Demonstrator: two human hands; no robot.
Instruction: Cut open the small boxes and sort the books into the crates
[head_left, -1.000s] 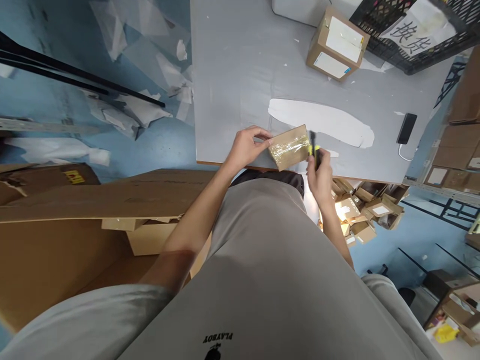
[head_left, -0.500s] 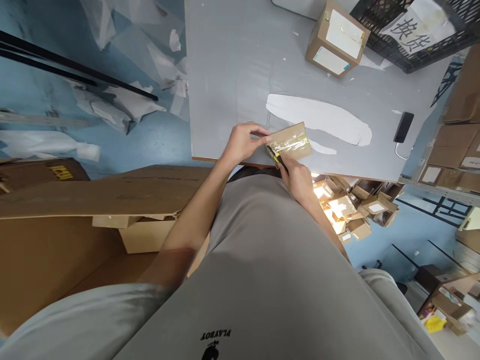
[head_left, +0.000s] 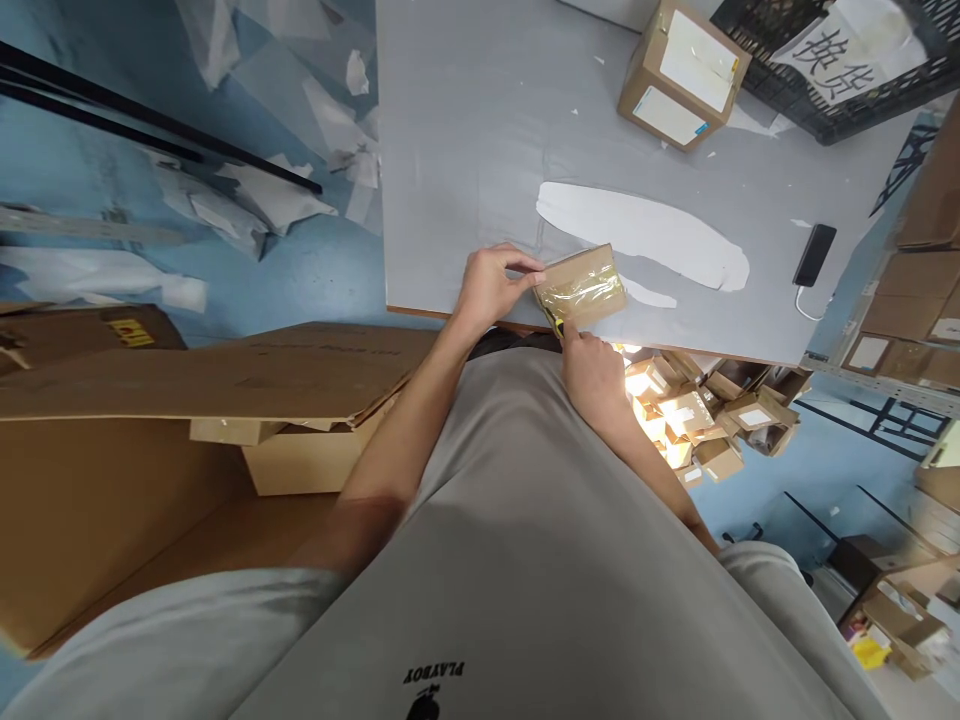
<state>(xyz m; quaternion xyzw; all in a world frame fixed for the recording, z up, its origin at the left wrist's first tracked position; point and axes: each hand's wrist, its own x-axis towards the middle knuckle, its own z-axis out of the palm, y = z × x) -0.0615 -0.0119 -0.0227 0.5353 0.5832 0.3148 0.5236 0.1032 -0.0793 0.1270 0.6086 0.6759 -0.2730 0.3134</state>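
A small brown cardboard box (head_left: pixel 589 275) with shiny clear tape across it sits at the near edge of the grey table (head_left: pixel 457 150). My left hand (head_left: pixel 491 285) pinches its left corner between thumb and fingers. In my right hand (head_left: pixel 596 370) is a black and yellow utility knife (head_left: pixel 557 324), closed in the fist, its front end at the box's near left edge. Whether the blade touches the cardboard I cannot make out. Just beyond the box lies a white strip of backing paper (head_left: pixel 645 235), with a smaller white scrap (head_left: pixel 649 292) beside it.
A labelled carton (head_left: pixel 679 75) and a black plastic crate (head_left: pixel 832 125) stand at the back right. A phone (head_left: pixel 814 255) with a white cable lies near the right edge. A big open carton (head_left: pixel 112 500) is at my left, and a heap of boxes (head_left: pixel 697 410) lies below the table.
My right hand has drawn the knife slightly down toward me, from the box's left face to its near edge. My left hand keeps its hold on the corner.
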